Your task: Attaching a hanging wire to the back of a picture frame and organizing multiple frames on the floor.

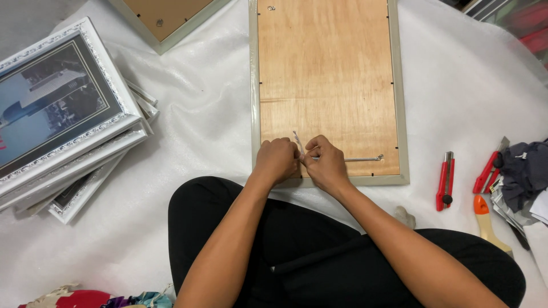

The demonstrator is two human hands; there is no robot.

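Observation:
A picture frame (253, 85) lies face down in front of me, its plywood back (325, 68) up and its rim pale grey-green. My left hand (275, 161) and my right hand (325, 163) meet over the frame's near edge. Both pinch a thin silvery hanging wire (359, 159). The wire runs right along the board to a small fixing (380, 157) near the right rim. A short loose end of wire (297, 138) sticks up between my hands. My fingers hide the wire's left fixing.
A stack of white ornate framed pictures (63, 108) lies at the left. Another frame back (165, 17) is at the top. Two red utility knives (445, 179) (485, 171), an orange-handled tool (485, 219) and dark cloth (525, 171) lie at the right. White sheeting (194, 114) covers the floor.

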